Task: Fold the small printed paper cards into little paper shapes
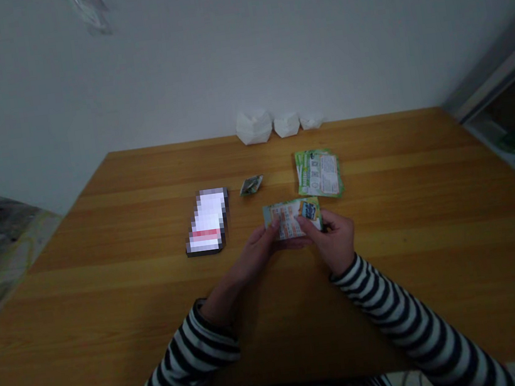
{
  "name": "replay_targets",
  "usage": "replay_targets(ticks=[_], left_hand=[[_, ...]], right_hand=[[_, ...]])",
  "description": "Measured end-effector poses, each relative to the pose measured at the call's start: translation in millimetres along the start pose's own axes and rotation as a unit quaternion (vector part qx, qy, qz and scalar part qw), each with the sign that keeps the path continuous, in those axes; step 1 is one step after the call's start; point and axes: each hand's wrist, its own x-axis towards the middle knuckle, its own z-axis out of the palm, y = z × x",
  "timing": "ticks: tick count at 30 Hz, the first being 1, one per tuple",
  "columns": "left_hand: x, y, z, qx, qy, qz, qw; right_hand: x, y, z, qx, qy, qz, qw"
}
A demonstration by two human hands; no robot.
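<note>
A printed packet [288, 212] with white, green and orange areas is held up between both hands over the middle of the table. My left hand [261, 247] grips its left side, thumb on the front face. On its right side, my right hand [334, 237] pinches it with the thumb on top. Beyond and to the right lies a stack of green and white packets [320, 174]. A small crumpled piece [251, 185] rests just beyond my left hand. Left of that is a phone [208, 219] with a lit, blurred screen.
Three folded white paper pieces [253, 127] stand in a row along the far edge of the wooden table [157, 295], against the wall. Cluttered items lie beyond the table's left side. A dark opening with a frame is at the right.
</note>
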Motion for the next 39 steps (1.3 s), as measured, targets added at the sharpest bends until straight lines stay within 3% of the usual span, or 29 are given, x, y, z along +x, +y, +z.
replay_targets(ticks=[10, 21, 28, 39], left_hand=[[-1.3, 1.5, 1.4, 0.009, 0.0, 0.002, 1.0], [-3.1, 5.6, 0.5, 0.021, -0.007, 0.016, 1.0], [-1.8, 4.6, 0.5, 0.026, 0.005, 0.026, 0.999], [0.4, 1.4, -4.2, 0.049, 0.023, 0.028, 0.998]], right_hand=[[0.3, -3.7, -1.2, 0.001, -0.005, -0.007, 1.0], [3.8, -11.0, -0.4, 0.155, 0.025, 0.062, 0.986], [3.0, -11.1, 0.2, 0.184, -0.015, 0.082, 0.979], [1.1, -12.3, 1.5, 0.205, -0.019, 0.096, 0.974]])
